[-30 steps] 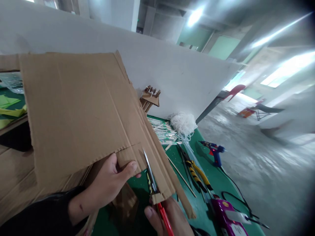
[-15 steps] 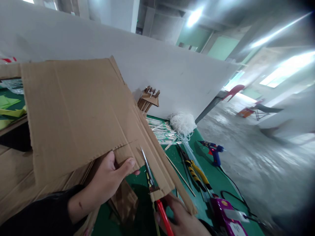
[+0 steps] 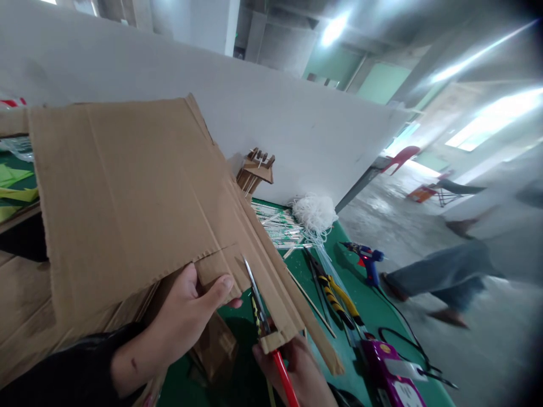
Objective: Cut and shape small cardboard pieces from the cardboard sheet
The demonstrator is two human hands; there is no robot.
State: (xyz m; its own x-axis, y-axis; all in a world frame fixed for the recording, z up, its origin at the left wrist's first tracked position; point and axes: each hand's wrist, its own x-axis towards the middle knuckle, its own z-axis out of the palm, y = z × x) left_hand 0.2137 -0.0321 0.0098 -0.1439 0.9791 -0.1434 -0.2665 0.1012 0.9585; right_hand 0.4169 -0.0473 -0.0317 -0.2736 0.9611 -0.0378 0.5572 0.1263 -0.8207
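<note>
A large brown cardboard sheet fills the left and middle of the head view, with a slit near its lower edge. My left hand pinches the cut flap beside that slit, thumb on top. Low in the middle, my right hand is closed around the red handle of the scissors. Their blades straddle the cardboard, one tip showing above the surface. A narrow strip of cardboard lies over the scissors' pivot and hides part of it. Some right-hand fingers are hidden beneath the cardboard.
On the green table lie yellow-black pliers, a blue glue gun, a purple power strip, wrapped sticks and white string. A small cardboard model stands by the wall. A person's legs pass on the right.
A person's legs have come into view at the right. The cardboard has shifted slightly left, and my right hand has moved a little left under the strip. My left grip stays the same.
</note>
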